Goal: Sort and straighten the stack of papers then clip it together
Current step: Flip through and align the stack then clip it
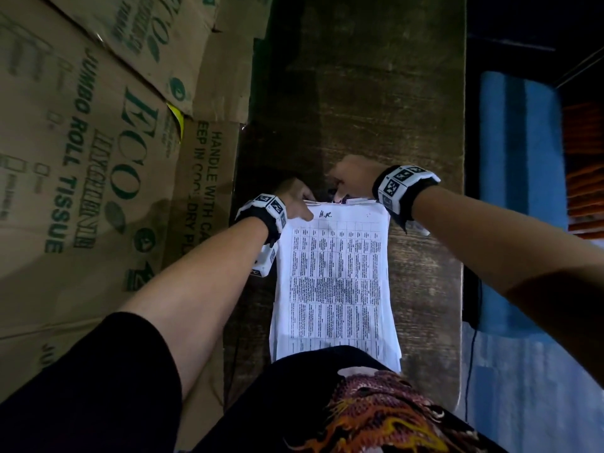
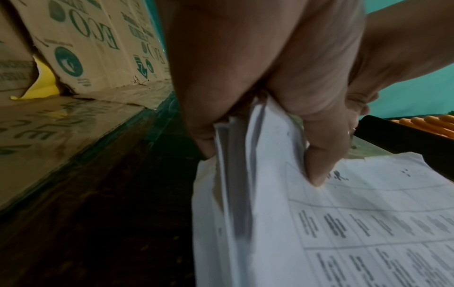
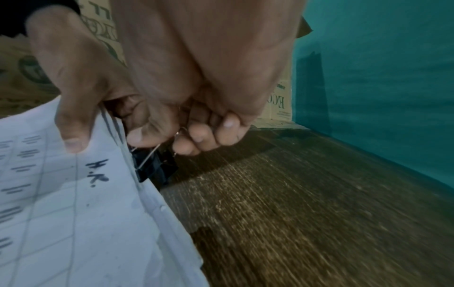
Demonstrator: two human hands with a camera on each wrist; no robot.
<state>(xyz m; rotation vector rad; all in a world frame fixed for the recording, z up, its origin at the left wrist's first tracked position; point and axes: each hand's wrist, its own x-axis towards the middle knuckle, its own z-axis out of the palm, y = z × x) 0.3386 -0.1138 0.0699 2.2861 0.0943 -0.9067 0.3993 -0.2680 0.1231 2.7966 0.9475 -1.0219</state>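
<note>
Both hands — papers; perhaps clip

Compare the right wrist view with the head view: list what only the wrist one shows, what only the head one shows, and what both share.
Only the right wrist view shows the black binder clip clearly, with its wire handles pinched by the right hand at the far edge of the paper stack.
Only the head view shows the whole stack, both forearms, the wrist bands and the cardboard boxes beside the wooden table.
Both show the left hand gripping the stack's corner and the handwritten "H.R." on the top sheet.
</note>
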